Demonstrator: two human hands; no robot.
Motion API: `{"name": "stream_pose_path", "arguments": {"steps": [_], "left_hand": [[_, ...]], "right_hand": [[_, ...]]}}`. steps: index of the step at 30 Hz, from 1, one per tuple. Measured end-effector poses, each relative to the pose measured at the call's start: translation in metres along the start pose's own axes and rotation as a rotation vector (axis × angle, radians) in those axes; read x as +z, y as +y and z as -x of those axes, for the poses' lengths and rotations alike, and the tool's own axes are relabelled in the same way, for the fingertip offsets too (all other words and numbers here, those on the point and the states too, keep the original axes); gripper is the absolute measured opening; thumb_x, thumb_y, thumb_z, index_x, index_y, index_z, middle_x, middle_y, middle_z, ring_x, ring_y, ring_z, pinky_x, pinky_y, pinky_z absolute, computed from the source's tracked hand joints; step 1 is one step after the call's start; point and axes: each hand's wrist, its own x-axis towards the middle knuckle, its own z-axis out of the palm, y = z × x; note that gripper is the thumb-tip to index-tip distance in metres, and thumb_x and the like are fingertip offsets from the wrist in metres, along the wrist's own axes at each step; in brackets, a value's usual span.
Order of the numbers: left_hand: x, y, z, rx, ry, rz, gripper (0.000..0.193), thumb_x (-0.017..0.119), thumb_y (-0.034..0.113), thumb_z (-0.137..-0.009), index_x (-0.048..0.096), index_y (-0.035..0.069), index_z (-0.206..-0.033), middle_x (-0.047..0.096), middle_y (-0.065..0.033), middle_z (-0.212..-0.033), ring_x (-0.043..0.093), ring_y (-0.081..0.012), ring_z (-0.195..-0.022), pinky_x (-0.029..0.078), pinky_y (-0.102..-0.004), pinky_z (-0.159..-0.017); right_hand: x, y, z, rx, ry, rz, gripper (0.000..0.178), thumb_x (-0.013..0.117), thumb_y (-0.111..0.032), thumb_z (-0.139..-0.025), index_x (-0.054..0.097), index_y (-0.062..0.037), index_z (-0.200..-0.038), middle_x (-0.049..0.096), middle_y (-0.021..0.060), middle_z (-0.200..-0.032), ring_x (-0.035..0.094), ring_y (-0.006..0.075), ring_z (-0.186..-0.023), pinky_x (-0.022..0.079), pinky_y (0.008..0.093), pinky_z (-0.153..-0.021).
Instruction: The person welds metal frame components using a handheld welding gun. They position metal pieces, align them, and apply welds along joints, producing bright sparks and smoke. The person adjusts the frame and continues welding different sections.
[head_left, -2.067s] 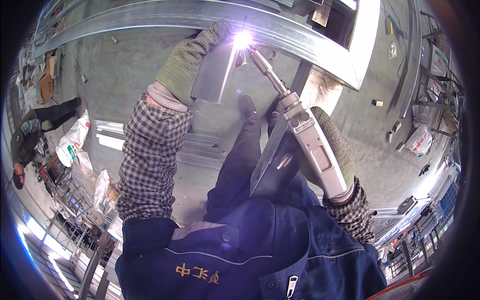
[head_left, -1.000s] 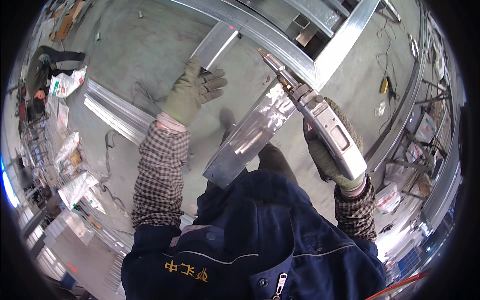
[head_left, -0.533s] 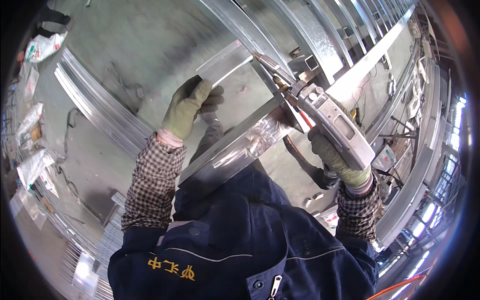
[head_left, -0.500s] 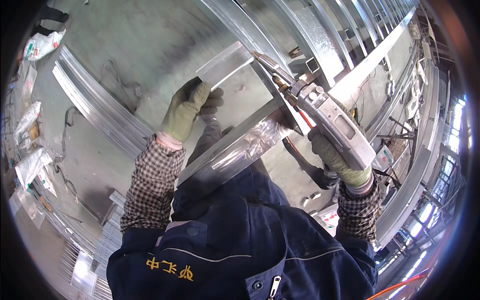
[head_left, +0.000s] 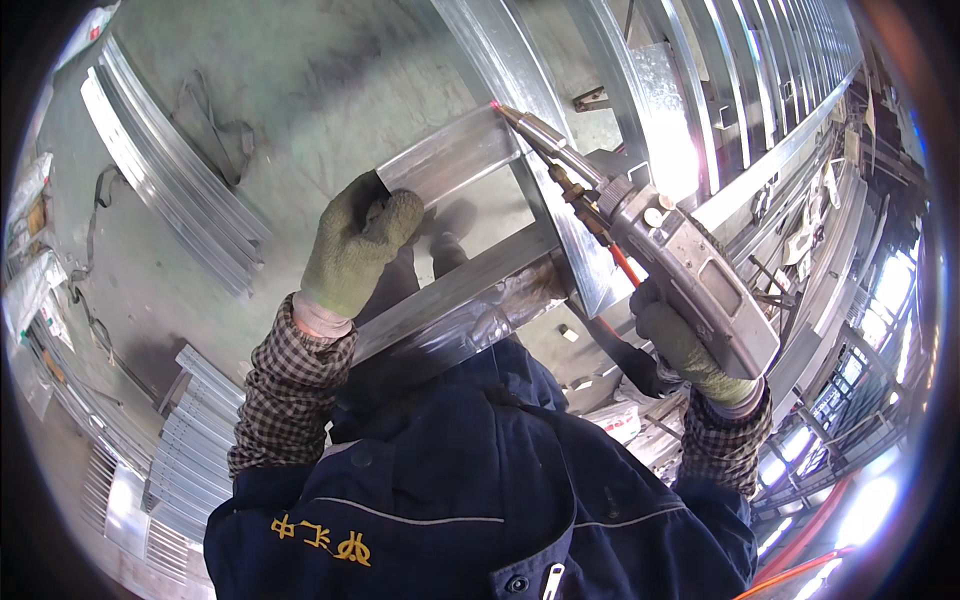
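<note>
My left hand (head_left: 358, 248), in a green-grey work glove, grips one end of a short shiny rectangular metal tube (head_left: 450, 155). The tube's other end meets the side of a long metal beam (head_left: 500, 65). My gloved right hand (head_left: 695, 345) is closed around a grey handheld welding gun (head_left: 690, 265). The gun's nozzle points up and left, and its tip is at the corner where tube and beam meet. A small red light spot shows there. Nearer my body, another metal bar (head_left: 460, 300) runs from my lap to the long beam.
A row of parallel metal bars (head_left: 680, 90) extends to the upper right. Long metal profiles (head_left: 165, 160) lie on the floor at left, with a stack of metal lengths (head_left: 195, 440) lower left. An orange cable (head_left: 800, 570) passes at lower right.
The tube's end has come against the beam, and the gun's tip now sits at that joint with a red spot showing. The whole view has shifted slightly.
</note>
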Motion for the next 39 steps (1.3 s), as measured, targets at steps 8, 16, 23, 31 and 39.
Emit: {"name": "stream_pose_path", "arguments": {"steps": [8, 16, 23, 31, 39], "left_hand": [[-0.002, -0.007, 0.003, 0.012, -0.029, 0.077, 0.033, 0.074, 0.022, -0.105, 0.071, -0.001, -0.129, 0.065, 0.0062, -0.097, 0.053, -0.0034, -0.084, 0.045, -0.0225, -0.075], [-0.004, -0.007, 0.002, 0.045, -0.046, 0.053, 0.021, 0.071, 0.013, -0.106, 0.072, 0.0, -0.122, 0.064, 0.0073, -0.096, 0.052, -0.0018, -0.082, 0.043, -0.0204, -0.073], [0.001, -0.011, 0.002, 0.083, -0.004, 0.18, 0.024, 0.073, 0.016, -0.106, 0.07, 0.0, -0.124, 0.063, 0.0071, -0.094, 0.056, -0.0025, -0.082, 0.044, -0.0195, -0.074], [-0.003, -0.011, 0.002, 0.061, -0.045, 0.073, 0.033, 0.074, 0.021, -0.106, 0.07, 0.0, -0.131, 0.061, 0.0074, -0.092, 0.051, -0.0039, -0.08, 0.043, -0.0227, -0.071], [-0.008, -0.012, 0.001, 0.037, -0.067, 0.055, 0.037, 0.072, 0.018, -0.107, 0.067, -0.001, -0.138, 0.068, 0.0032, -0.107, 0.062, -0.0053, -0.095, 0.05, -0.0223, -0.082]], "right_hand": [[-0.014, 0.014, -0.012, -0.268, -0.13, 0.485, 0.024, 0.081, -0.019, -0.098, 0.077, 0.0004, -0.111, 0.074, 0.0028, -0.09, 0.069, 0.013, -0.079, 0.055, 0.029, -0.069], [-0.01, -0.036, -0.008, 0.134, -0.05, -0.013, 0.023, 0.076, -0.011, -0.1, 0.074, 0.0011, -0.119, 0.073, 0.0033, -0.095, 0.068, 0.0127, -0.082, 0.053, 0.0297, -0.071], [-0.017, -0.007, -0.003, 0.09, -0.055, -0.007, 0.023, 0.075, -0.015, -0.103, 0.074, -0.0011, -0.121, 0.071, -0.0014, -0.096, 0.065, 0.0094, -0.082, 0.052, 0.0276, -0.073], [-0.026, 0.006, 0.001, 0.151, -0.026, -0.159, 0.048, 0.089, -0.016, -0.09, 0.071, 0.0007, -0.131, 0.076, 0.0068, -0.112, 0.075, 0.0167, -0.098, 0.062, 0.032, -0.084], [-0.015, 0.007, -0.009, -0.4, 0.012, 0.479, 0.012, 0.078, -0.005, -0.093, 0.078, -0.0042, -0.106, 0.073, 0.001, -0.085, 0.072, 0.0146, -0.07, 0.059, 0.0317, -0.062]]}}
